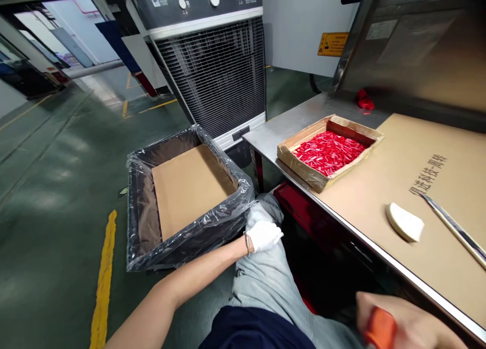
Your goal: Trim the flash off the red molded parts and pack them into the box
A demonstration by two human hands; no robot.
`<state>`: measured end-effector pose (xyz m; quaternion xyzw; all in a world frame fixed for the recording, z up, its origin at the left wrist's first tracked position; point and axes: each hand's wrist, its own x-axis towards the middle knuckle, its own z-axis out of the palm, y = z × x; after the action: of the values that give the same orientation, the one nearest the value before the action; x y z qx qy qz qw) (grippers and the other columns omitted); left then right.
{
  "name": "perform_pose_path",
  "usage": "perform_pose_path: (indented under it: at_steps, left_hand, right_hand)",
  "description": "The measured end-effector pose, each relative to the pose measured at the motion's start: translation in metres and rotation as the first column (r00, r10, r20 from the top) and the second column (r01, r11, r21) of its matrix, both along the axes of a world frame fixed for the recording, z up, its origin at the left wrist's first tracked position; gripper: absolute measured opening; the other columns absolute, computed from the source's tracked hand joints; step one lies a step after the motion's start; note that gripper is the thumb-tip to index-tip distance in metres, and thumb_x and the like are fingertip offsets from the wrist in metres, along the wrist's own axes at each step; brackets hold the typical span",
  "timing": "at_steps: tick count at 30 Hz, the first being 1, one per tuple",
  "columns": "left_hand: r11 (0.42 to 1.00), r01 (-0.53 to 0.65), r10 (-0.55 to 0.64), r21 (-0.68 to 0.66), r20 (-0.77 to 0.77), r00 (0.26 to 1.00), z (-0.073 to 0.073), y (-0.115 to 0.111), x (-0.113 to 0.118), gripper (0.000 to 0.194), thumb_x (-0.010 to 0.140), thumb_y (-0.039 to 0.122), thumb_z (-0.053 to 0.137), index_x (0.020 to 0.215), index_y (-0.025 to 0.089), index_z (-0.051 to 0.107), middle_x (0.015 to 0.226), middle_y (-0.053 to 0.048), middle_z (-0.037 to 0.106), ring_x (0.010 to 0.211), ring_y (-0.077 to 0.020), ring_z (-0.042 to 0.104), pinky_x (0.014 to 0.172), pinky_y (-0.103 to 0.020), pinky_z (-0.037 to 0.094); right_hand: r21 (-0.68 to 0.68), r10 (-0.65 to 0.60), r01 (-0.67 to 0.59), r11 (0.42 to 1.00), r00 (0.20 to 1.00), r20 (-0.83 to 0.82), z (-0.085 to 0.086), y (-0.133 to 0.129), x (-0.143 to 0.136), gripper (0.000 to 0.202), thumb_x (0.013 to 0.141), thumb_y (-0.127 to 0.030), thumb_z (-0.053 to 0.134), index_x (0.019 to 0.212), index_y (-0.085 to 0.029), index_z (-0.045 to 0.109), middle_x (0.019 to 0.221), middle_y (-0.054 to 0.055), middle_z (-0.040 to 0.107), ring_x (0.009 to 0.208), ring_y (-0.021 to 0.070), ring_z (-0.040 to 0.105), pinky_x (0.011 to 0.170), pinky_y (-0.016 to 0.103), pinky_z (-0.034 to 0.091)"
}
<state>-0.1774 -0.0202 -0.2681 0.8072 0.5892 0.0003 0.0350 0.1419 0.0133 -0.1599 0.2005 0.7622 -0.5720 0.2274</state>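
My left hand (266, 236), in a white glove with a bracelet at the wrist, lies flat on my knee and holds nothing. My right hand (402, 318) is bare and blurred at the lower right, below the table's front edge. Its fingers are closed round an orange-red object (380, 327), whose kind the blur hides. On the cardboard-covered table nearby are a white curved pad (405, 222) and a long slim knife-like tool (453, 227). Farther back, a shallow cardboard box (304, 174) contains many small red pieces (328, 151).
Left of my knee stands a dark crate (182, 255) lined with clear plastic, with a flat cardboard sheet (193, 187) inside. An air cooler (212, 75) is behind it. A red scrap (365, 100) lies on the metal tabletop (266, 136). A yellow line (102, 283) marks the floor.
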Motion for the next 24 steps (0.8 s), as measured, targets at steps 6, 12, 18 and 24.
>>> perform_pose_path:
  at_steps: [6, 12, 18, 24]
  left_hand:
    - [0.999, 0.009, -0.006, -0.051, 0.063, 0.998, -0.004, 0.001, -0.004, 0.027, 0.093, 0.039, 0.057, 0.095, 0.013, 0.064, 0.088, -0.005, 0.066, 0.078, -0.0151, 0.063, 0.074, -0.034, 0.054]
    - [0.997, 0.01, 0.001, -0.077, 0.153, 0.988, -0.013, 0.002, 0.0, 0.026, 0.093, 0.037, 0.057, 0.101, 0.013, 0.063, 0.098, -0.006, 0.065, 0.088, -0.0184, 0.063, 0.08, -0.039, 0.054]
    - [0.998, 0.026, -0.018, -0.053, 0.146, 0.989, -0.008, 0.002, -0.006, 0.027, 0.093, 0.039, 0.056, 0.099, 0.013, 0.063, 0.095, -0.005, 0.065, 0.087, -0.0182, 0.063, 0.081, -0.039, 0.053]
    - [0.997, 0.076, -0.069, -0.031, 0.175, 0.982, -0.009, 0.013, -0.001, 0.031, 0.097, 0.037, 0.046, 0.093, 0.012, 0.064, 0.087, -0.007, 0.066, 0.083, -0.0198, 0.062, 0.078, -0.037, 0.048]
  right_hand:
    - [-0.098, -0.007, 0.034, 0.995, 0.963, 0.268, 0.017, -0.004, -0.032, 0.01, 0.056, -0.022, 0.06, 0.049, -0.018, 0.055, 0.044, -0.005, 0.046, 0.041, 0.0116, 0.043, 0.038, 0.021, 0.025]
    - [-0.254, -0.009, 0.086, 0.963, 0.957, 0.289, 0.078, -0.005, -0.052, 0.012, 0.056, -0.019, 0.071, 0.054, -0.016, 0.059, 0.051, -0.007, 0.05, 0.05, 0.009, 0.042, 0.043, 0.02, 0.028]
    - [-0.366, -0.043, 0.208, 0.907, 0.911, 0.41, 0.116, 0.022, -0.041, 0.015, 0.061, -0.027, 0.067, 0.069, -0.014, 0.068, 0.06, 0.0, 0.062, 0.057, 0.0156, 0.058, 0.053, 0.022, 0.043]
    - [-0.219, -0.136, 0.331, 0.918, 0.781, 0.609, 0.079, -0.008, 0.005, 0.01, 0.061, -0.024, 0.062, 0.059, -0.014, 0.063, 0.047, 0.0, 0.056, 0.043, 0.0127, 0.051, 0.041, 0.019, 0.034]
